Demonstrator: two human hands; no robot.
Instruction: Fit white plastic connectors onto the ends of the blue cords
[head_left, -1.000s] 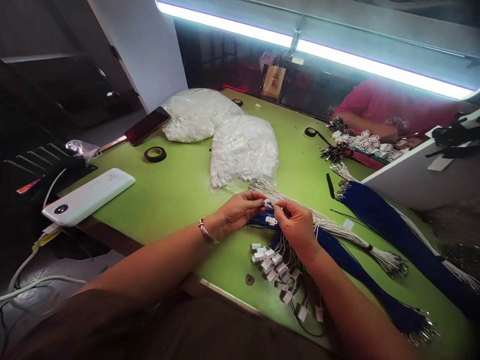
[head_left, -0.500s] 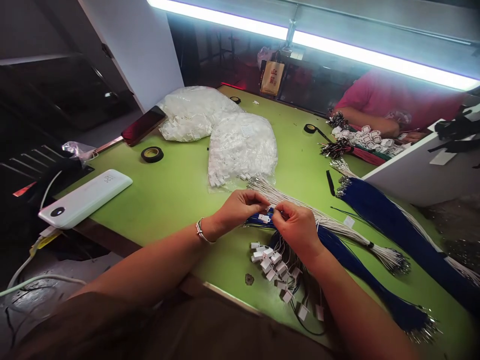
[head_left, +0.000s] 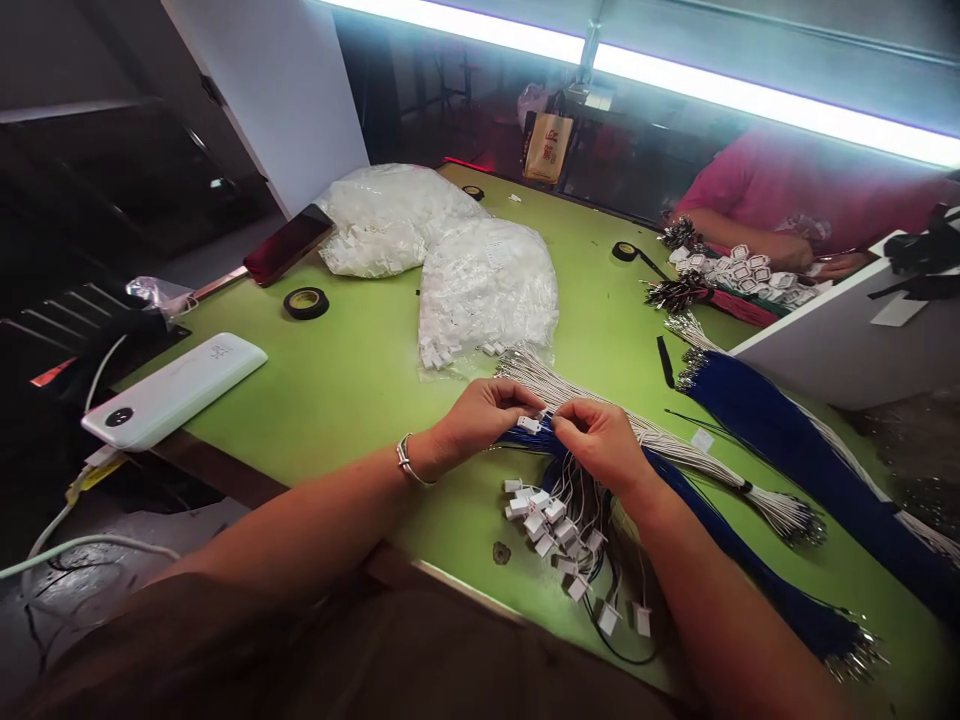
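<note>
My left hand (head_left: 487, 420) is closed in a pinch, its fingertips on a small white plastic connector (head_left: 545, 412). Right beside it, my right hand (head_left: 600, 440) pinches what looks like a thin wire at the connector, mostly hidden by the fingers. Just below the fingertips, another white connector (head_left: 529, 425) rests on a bundle of blue wires (head_left: 720, 540). Under my right hand hangs a cluster of wires ending in several white connectors (head_left: 555, 515). A bundle of white wires (head_left: 600, 405) with metal terminals lies behind both hands.
Clear bags of white connectors (head_left: 487, 290) sit at the back. Black tape (head_left: 306, 302), a phone (head_left: 289, 245) and a white power bank (head_left: 176, 390) are to the left. More blue wires (head_left: 795, 450) lie right, near a partition (head_left: 817, 330). A co-worker's arm (head_left: 750, 238) shows beyond.
My fingertips have parted slightly, and the small white connector between them shows more. The right hand has shifted a little to the right; the view has moved slightly.
</note>
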